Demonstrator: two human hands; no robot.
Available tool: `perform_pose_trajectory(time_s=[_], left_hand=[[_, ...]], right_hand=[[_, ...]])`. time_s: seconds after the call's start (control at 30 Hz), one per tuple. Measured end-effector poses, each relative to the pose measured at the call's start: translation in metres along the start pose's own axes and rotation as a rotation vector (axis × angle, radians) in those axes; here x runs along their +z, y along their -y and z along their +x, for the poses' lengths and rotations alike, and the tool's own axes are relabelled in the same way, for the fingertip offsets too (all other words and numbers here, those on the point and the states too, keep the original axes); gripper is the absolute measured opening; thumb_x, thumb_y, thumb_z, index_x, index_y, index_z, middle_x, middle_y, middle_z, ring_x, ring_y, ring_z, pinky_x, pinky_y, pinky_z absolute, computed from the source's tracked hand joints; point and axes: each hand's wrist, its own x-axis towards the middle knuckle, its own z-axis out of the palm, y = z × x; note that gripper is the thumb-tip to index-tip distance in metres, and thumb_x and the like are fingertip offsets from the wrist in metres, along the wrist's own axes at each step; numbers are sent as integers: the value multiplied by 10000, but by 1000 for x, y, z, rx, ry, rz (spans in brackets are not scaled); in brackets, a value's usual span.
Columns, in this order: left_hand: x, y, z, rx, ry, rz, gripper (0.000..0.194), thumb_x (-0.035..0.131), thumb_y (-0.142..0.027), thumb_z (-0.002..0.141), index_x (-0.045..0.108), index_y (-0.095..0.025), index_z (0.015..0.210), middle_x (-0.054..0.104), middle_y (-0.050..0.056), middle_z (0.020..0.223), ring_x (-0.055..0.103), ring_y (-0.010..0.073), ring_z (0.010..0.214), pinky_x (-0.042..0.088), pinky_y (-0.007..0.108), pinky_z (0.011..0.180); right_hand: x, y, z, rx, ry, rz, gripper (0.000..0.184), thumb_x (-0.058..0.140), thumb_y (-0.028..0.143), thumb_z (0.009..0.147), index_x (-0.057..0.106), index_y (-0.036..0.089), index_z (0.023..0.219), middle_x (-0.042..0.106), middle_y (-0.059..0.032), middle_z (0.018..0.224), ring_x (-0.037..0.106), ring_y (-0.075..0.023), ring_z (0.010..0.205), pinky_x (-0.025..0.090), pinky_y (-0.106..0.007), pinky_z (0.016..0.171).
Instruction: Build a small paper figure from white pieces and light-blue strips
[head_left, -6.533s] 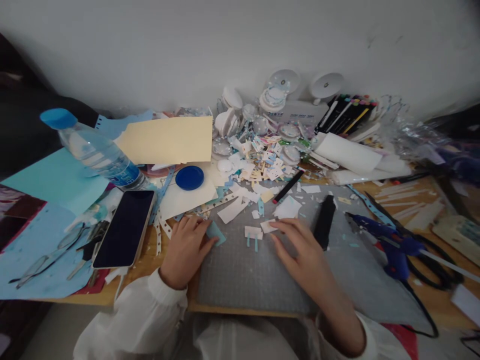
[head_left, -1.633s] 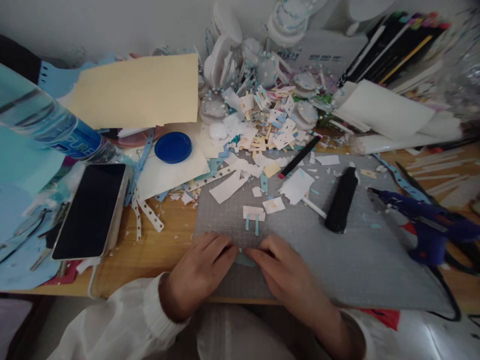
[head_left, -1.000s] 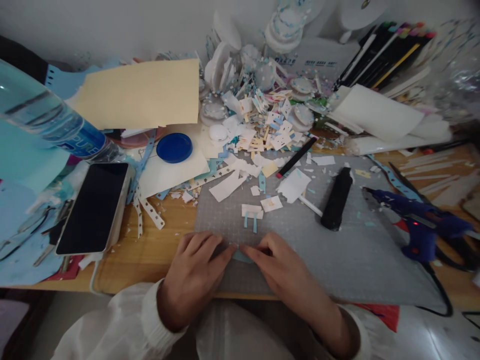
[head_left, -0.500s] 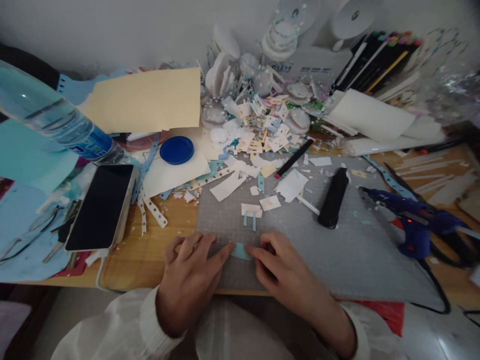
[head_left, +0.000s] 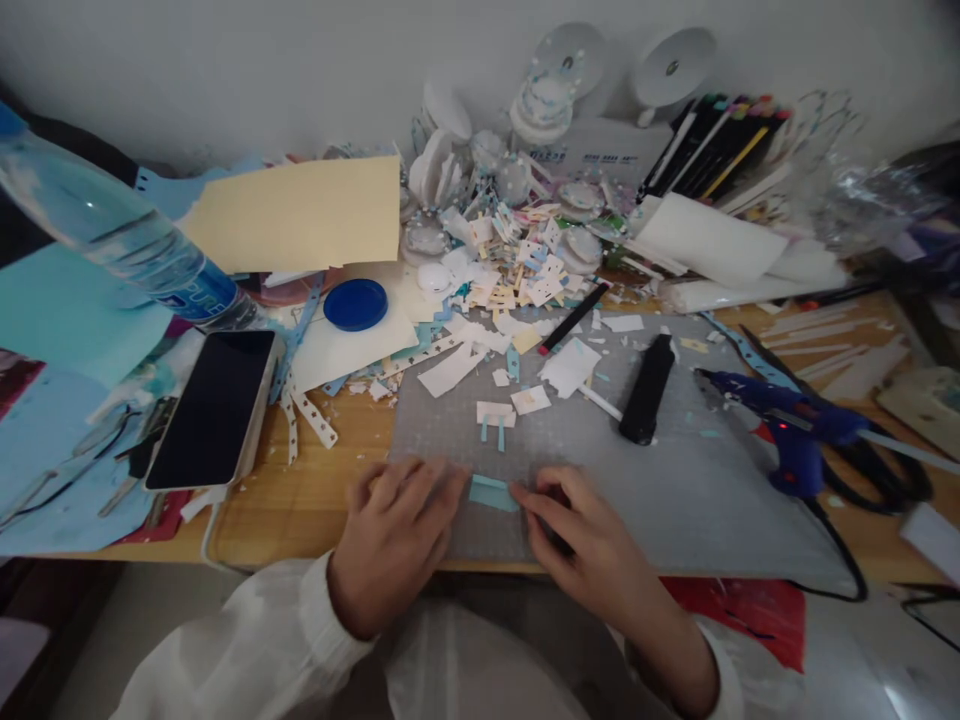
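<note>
A small light-blue paper piece [head_left: 493, 493] with a crease along its upper part lies on the grey cutting mat between my two hands. My left hand [head_left: 409, 530] rests palm down at the paper's left end, its fingers stretched out and slightly blurred. At the right end, my right hand [head_left: 589, 540] has its fingers curled in, with the fingertips on the paper's corner. Just beyond lies a white paper piece [head_left: 496, 412] with two thin blue strips sticking out of it toward me. A cream paper piece [head_left: 531, 400] is beside that.
To the right are a black tube-shaped object [head_left: 649, 390] and a blue glue gun [head_left: 787, 425] with its cord. A phone [head_left: 214, 410] and a water bottle [head_left: 142, 250] stand left. Paper scraps [head_left: 517, 260] and a blue lid [head_left: 355, 304] lie farther back on the grey cutting mat's [head_left: 697, 510] far side.
My left fingers have drawn back slightly from the paper's left end, exposing more of it. A crease now shows along the paper. The whole view has shifted a little.
</note>
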Motion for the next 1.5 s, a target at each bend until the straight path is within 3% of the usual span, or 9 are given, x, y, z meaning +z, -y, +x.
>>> perform_pose_trajectory(time_s=[0.13,0.33,0.57,0.77,0.93,1.07,1.23,1.5], left_hand=[[7,-21,-4,113,61,-72,354,453,-295,972,591,-166,1271,659,39,1265,534,205,1114,330,374,941],[12,-35,-10,6,125,-76,401,449,-369,975,542,-207,1331,604,-2,1357,515,209,1172,299,412,964],[9,-38,-12,-33,98,-34,372,443,-390,977,572,-255,1298,610,-24,1352,541,218,1145,307,424,928],[8,-39,-14,-67,116,-12,375,415,-392,986,558,-280,1315,572,-26,1394,547,225,1151,327,422,895],[3,-26,-12,-43,120,-58,348,388,-341,995,586,-263,1271,579,1,1387,542,235,1173,323,411,900],[-2,-11,-12,-7,95,-94,304,452,-314,967,624,-225,1201,623,41,1331,529,244,1203,340,393,911],[-4,-5,-13,13,81,-122,304,494,-319,946,620,-201,1196,640,62,1303,525,255,1214,340,403,906],[-3,-7,-15,16,130,-121,377,531,-398,928,585,-260,1274,606,53,1344,519,266,1191,336,430,949]], right_hand=[[3,0,-1,-23,-21,-13,338,504,105,868,619,204,1171,572,-102,1008,553,-217,914,538,-388,756],[6,2,0,-19,-85,-11,285,509,95,846,631,180,1090,577,-93,959,562,-216,907,532,-381,777],[6,4,0,-19,-205,29,170,499,79,840,618,167,923,571,-73,883,565,-178,843,523,-323,723],[6,3,0,8,-235,22,156,502,114,858,625,198,908,603,-60,881,592,-167,837,523,-305,733],[-14,-14,0,170,-421,-90,122,484,146,879,585,209,854,597,-65,883,583,-183,808,494,-330,717],[-41,-35,11,442,-579,-351,143,516,250,858,563,175,970,570,-101,910,551,-235,826,475,-400,763],[-53,-58,32,765,-452,-480,419,525,389,839,509,80,1122,576,-238,1092,546,-359,1060,451,-492,873],[-56,-70,55,845,-339,-395,606,552,495,817,494,42,1215,637,-241,1047,625,-365,1011,478,-470,828]])
